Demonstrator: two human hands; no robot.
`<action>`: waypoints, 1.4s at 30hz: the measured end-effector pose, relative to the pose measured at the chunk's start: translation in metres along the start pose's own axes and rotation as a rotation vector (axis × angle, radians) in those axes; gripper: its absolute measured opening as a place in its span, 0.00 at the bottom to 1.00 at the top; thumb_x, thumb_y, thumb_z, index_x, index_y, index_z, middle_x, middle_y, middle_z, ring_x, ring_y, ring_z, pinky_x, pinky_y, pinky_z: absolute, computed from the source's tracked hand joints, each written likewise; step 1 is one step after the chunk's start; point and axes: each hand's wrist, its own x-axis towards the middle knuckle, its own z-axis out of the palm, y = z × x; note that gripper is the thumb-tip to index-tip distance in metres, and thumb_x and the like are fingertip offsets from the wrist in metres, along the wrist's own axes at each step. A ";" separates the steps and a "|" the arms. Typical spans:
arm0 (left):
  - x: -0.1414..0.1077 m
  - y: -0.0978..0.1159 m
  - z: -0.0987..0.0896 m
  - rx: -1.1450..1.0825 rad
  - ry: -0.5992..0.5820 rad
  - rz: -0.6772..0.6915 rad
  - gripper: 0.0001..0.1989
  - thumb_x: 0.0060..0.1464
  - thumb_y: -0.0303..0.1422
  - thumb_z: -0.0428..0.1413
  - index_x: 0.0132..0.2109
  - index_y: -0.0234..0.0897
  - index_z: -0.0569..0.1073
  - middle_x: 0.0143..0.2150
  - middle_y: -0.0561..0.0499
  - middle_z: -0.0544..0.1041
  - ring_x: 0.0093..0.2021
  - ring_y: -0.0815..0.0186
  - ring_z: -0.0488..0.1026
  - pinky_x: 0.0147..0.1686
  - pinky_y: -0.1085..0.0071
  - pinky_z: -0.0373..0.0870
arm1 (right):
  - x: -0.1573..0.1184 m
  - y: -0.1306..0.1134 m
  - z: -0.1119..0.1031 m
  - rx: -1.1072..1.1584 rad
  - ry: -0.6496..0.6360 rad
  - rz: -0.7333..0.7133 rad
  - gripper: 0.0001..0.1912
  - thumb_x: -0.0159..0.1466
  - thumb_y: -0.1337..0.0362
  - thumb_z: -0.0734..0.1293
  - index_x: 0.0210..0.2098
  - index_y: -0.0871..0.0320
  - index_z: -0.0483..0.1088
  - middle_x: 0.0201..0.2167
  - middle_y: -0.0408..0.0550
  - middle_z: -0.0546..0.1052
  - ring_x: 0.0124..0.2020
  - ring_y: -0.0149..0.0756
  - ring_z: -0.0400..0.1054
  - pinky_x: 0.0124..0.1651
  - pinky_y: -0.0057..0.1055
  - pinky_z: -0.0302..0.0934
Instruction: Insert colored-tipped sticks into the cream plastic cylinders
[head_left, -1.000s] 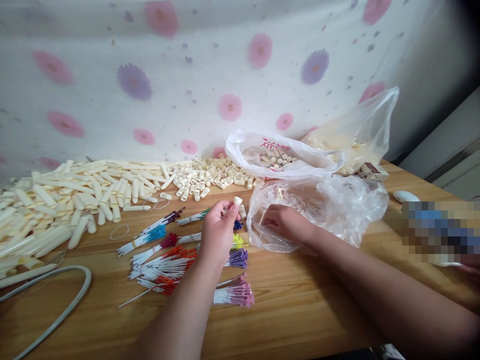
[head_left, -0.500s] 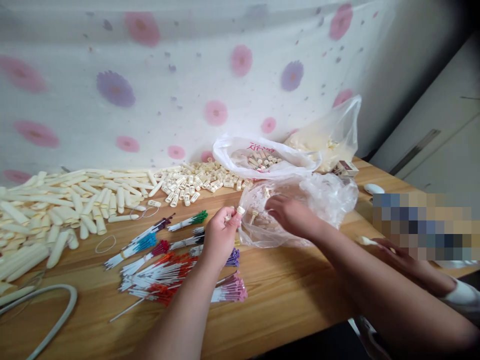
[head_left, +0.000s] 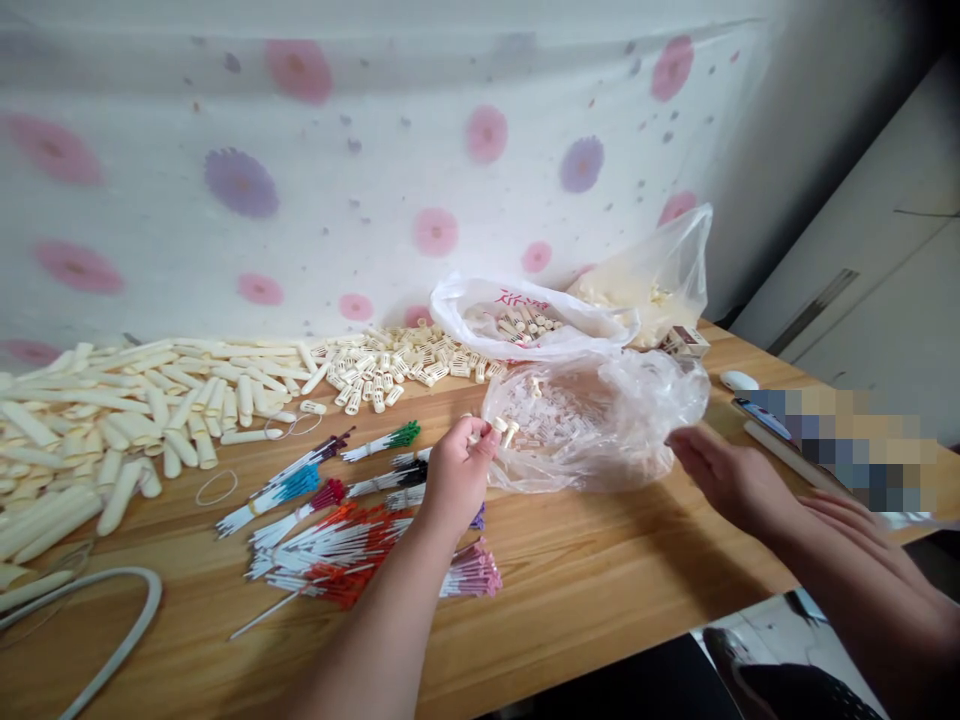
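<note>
My left hand [head_left: 459,468] is closed, thumb and fingers pinching a small cream plastic cap [head_left: 498,425] at the left edge of a clear plastic bag [head_left: 652,385]. Close by the cap is another small cream piece [head_left: 512,434]; whether it is held too is unclear. Inside the bag lie many short translucent pieces [head_left: 559,418]. My right hand [head_left: 720,475] is just right of the bag, fingers stretched leftward and close together, with nothing visible in them. Part of its fingers is hidden.
Another person's hand [head_left: 851,520] is beside my right forearm. Cream tubes [head_left: 150,400] and slotted cream pieces [head_left: 382,370] are heaped at left and back. Bundles of coloured-tipped white sticks [head_left: 330,550] lie left of my forearm. A white bag [head_left: 450,315] stands behind.
My right hand has moved right, from over the clear bag to beside it, uncovering the translucent pieces. My left hand keeps the cap. The other person's hand no longer shows a white piece.
</note>
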 end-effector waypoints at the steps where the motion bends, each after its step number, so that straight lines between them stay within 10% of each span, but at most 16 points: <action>1: 0.000 0.000 0.000 0.003 -0.005 0.003 0.12 0.54 0.41 0.52 0.33 0.37 0.69 0.24 0.55 0.71 0.24 0.70 0.64 0.26 0.76 0.57 | 0.013 -0.015 0.001 0.077 -0.049 -0.036 0.12 0.65 0.56 0.57 0.38 0.55 0.67 0.26 0.48 0.75 0.23 0.34 0.67 0.27 0.30 0.59; 8: 0.003 -0.002 -0.003 0.031 -0.017 0.012 0.11 0.54 0.39 0.52 0.31 0.36 0.69 0.23 0.56 0.69 0.24 0.71 0.62 0.26 0.76 0.56 | 0.086 -0.104 0.045 0.327 -0.146 -0.436 0.11 0.65 0.64 0.57 0.33 0.58 0.70 0.29 0.49 0.75 0.32 0.35 0.68 0.37 0.32 0.61; 14: 0.000 -0.002 0.002 -0.170 -0.098 -0.050 0.13 0.54 0.42 0.52 0.35 0.35 0.70 0.25 0.55 0.70 0.22 0.73 0.58 0.24 0.77 0.53 | 0.084 -0.129 0.068 0.719 -0.056 -0.335 0.05 0.61 0.65 0.63 0.34 0.58 0.71 0.29 0.46 0.76 0.29 0.31 0.69 0.33 0.27 0.62; 42: -0.004 -0.003 0.011 -0.220 -0.254 -0.015 0.07 0.54 0.36 0.54 0.34 0.36 0.68 0.28 0.55 0.67 0.29 0.71 0.61 0.31 0.76 0.58 | 0.060 -0.125 0.056 0.981 -0.021 -0.472 0.03 0.62 0.66 0.64 0.33 0.57 0.71 0.30 0.47 0.72 0.34 0.34 0.67 0.37 0.33 0.62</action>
